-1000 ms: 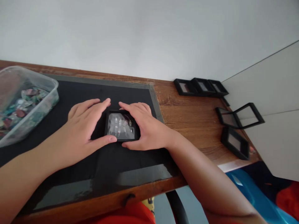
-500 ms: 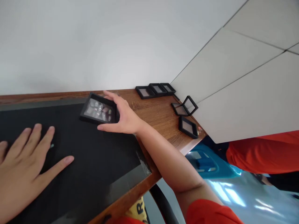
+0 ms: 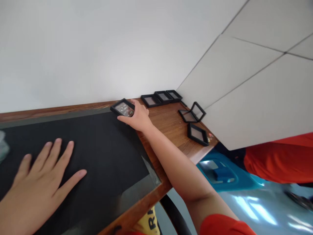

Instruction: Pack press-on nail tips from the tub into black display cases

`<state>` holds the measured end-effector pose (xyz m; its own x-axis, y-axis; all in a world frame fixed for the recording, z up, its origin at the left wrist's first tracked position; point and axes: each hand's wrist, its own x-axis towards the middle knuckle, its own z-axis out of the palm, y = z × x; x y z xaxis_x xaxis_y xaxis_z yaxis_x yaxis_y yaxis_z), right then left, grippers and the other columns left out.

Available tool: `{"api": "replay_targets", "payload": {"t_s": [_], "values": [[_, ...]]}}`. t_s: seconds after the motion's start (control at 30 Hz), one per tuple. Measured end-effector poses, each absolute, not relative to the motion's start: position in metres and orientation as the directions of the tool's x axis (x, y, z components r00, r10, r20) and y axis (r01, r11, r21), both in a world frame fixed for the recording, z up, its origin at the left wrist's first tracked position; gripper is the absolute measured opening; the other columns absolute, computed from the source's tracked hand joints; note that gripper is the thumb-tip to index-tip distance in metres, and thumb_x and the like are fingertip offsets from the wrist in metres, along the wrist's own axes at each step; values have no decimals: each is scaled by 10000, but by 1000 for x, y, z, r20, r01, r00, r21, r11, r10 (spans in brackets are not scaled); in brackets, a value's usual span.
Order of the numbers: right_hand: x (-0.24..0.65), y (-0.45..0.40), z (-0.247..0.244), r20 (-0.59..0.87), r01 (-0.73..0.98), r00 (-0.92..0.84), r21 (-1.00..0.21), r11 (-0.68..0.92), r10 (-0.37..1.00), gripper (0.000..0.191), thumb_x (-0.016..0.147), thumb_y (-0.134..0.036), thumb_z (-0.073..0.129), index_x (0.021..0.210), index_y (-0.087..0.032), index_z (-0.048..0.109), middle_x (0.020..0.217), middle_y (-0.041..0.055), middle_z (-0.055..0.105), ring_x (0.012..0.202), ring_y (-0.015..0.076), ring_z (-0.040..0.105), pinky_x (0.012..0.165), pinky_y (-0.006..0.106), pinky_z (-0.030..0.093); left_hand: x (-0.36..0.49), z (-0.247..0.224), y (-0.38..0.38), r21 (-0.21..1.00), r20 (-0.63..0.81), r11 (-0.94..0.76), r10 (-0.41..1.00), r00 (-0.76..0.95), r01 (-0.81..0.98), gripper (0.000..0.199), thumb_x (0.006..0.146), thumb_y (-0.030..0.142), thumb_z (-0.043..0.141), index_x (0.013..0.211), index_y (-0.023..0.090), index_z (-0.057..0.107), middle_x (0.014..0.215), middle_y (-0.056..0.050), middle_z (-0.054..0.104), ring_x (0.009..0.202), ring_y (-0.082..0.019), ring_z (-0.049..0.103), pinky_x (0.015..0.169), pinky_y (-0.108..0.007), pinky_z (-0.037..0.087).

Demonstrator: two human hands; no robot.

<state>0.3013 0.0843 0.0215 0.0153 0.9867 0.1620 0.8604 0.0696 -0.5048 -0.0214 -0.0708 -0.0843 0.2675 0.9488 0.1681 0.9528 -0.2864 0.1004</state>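
Between thumb and fingers, my right hand (image 3: 138, 117) grips a black-framed case (image 3: 123, 108) with a clear window and small pale pieces showing inside. The case is at the back edge of the black mat (image 3: 107, 147), tilted a little. My left hand (image 3: 46, 176) lies flat with fingers spread over the mat, holding nothing. Three similar black cases (image 3: 163, 96) sit in a row on the wooden table by the wall. Farther right stands an opened case (image 3: 192, 113), with another black case (image 3: 198, 134) in front of it.
A pale translucent item (image 3: 3, 147) is at the far left edge. White panels rise along the table's right side. Below the table's right end is a blue plastic bin (image 3: 222, 171). A person's red clothing (image 3: 281, 158) shows at the right.
My right hand has carried the case back and to the right, toward the wall. My left hand appears farther right and stays spread. The pale item has come into view at the left.
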Motion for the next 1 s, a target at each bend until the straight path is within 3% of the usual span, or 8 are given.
{"api": "replay_targets", "payload": {"t_s": [0.1,0.2,0.37,0.43,0.5,0.6,0.77,1.0], "values": [[291,81,18,183,843,-41,-522,133,982,981,745,-544,878,1593,-186,541,1599,203,651,1510,480,550,1293,696,351,-7,-64,-66,107,184,-268,952,246,957,941,1076,696,185,1697,63,498,1768,-277,458,1667,-539,407,1283,-839,335],[284,77,14,212,813,-116,-541,216,970,983,744,-554,857,1602,-207,525,1624,203,629,1514,501,531,1291,743,324,1,-48,-62,213,124,-230,970,207,950,943,1090,723,200,1707,68,481,1781,-233,452,1703,-507,356,1339,-826,288],[277,67,9,323,751,-311,-493,440,894,995,787,-644,830,1626,-233,486,1630,205,624,1473,499,567,1252,755,371,7,-36,-57,249,104,-225,973,205,942,845,1121,700,262,1729,149,461,1806,-146,452,1731,-443,326,1386,-745,313],[275,60,10,348,698,-422,-465,545,837,1020,807,-658,836,1656,-251,445,1647,205,610,1480,491,567,1250,742,379,8,-31,-56,273,122,-230,971,203,934,844,1130,688,277,1771,145,354,1808,-164,451,1725,-422,351,1386,-710,349],[273,53,12,354,631,-536,-434,643,766,1051,812,-628,862,1683,-256,406,1674,204,586,1497,477,557,1254,715,384,9,-26,-55,297,156,-236,968,197,925,950,1112,732,335,1819,139,111,1827,-202,409,1716,-406,378,1385,-681,373],[269,44,15,326,511,-693,-408,756,644,1090,802,-510,904,1712,-250,361,1647,194,609,1463,434,584,1240,648,413,11,-18,-55,363,276,-321,934,229,875,1173,1033,796,538,1803,235,-147,1865,-204,332,1714,-407,381,1383,-670,389],[263,34,15,259,336,-824,-493,803,504,1156,776,-511,941,1724,-223,344,1581,188,654,1385,385,633,1200,571,448,12,-16,-56,450,295,-472,880,373,758,1204,980,677,743,1809,352,-68,1864,-163,352,1733,-428,330,1398,-706,344],[262,31,10,229,293,-847,-551,781,479,1240,792,-531,926,1785,-220,253,1636,210,609,1420,389,621,1243,589,427,10,-18,-55,508,180,-409,911,372,758,1109,932,625,807,1794,279,202,1744,-176,531,1600,-407,520,1283,-628,523]]}}
